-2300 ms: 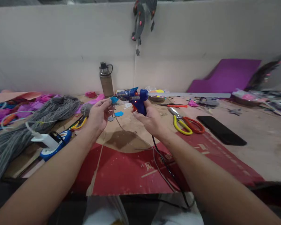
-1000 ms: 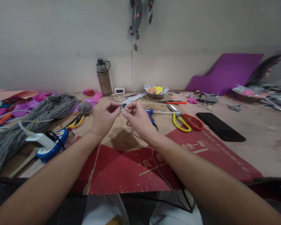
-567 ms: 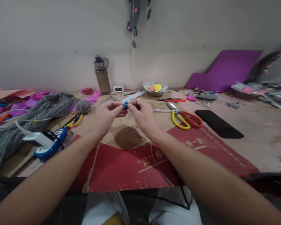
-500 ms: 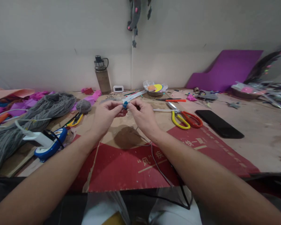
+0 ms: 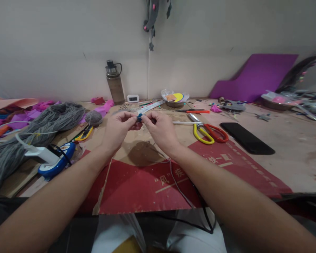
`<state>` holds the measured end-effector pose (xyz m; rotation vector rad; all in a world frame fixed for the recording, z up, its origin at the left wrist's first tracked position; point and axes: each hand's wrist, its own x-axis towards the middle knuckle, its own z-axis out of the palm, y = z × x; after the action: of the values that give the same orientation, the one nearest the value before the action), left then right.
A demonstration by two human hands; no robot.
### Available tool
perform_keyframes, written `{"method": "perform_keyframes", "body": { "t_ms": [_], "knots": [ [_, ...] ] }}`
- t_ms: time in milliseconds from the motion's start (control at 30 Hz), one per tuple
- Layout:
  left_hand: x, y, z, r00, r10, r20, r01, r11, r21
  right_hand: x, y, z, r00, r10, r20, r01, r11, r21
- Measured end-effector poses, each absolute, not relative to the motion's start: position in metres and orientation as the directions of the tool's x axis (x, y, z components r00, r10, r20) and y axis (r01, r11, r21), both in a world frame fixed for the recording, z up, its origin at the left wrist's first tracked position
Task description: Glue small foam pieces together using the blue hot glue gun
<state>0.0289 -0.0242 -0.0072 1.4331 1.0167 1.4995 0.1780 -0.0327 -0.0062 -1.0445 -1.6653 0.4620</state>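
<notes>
My left hand (image 5: 118, 128) and my right hand (image 5: 160, 129) meet above the middle of the table, fingertips pinched together on a small blue piece (image 5: 139, 118). A thin grey wire (image 5: 173, 177) trails from under my right hand down toward me. A black cord (image 5: 202, 207) runs along my right forearm; the glue gun it belongs to is hidden behind my right hand.
Yellow and red scissors (image 5: 209, 131) and a black phone (image 5: 247, 142) lie to the right. A grey yarn hank (image 5: 28, 133), a yarn ball (image 5: 93, 117), a blue tape measure (image 5: 56, 162) and a white charger (image 5: 40, 153) lie left. A bottle (image 5: 113, 82) stands by the wall. Red cardboard (image 5: 147, 186) covers the near table.
My right hand put the blue glue gun down on the table, then joined my left hand on the small blue piece. Both hands have stayed pinched on it since.
</notes>
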Motion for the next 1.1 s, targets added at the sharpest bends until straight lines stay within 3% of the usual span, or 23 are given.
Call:
{"method": "perform_keyframes", "body": {
  "t_ms": [533,700,867,1100],
  "knots": [
    [0.031,-0.031,-0.001,0.047,0.967,0.252,-0.030,-0.250,0.968,0.183,-0.031,-0.009,-0.103,0.766,0.634,0.577,0.565,-0.589],
    [0.030,-0.029,0.000,0.067,0.971,0.230,-0.030,-0.229,0.973,0.187,-0.028,-0.008,-0.040,0.814,0.579,0.518,0.513,-0.685],
    [0.028,-0.026,-0.001,0.105,0.965,0.240,-0.053,-0.235,0.970,0.188,-0.022,-0.007,-0.124,0.857,0.500,0.382,0.506,-0.773],
    [0.021,-0.023,0.003,0.243,0.965,0.098,-0.084,-0.079,0.993,0.192,-0.013,-0.011,-0.125,0.891,0.436,0.322,0.453,-0.832]
  ]
}}
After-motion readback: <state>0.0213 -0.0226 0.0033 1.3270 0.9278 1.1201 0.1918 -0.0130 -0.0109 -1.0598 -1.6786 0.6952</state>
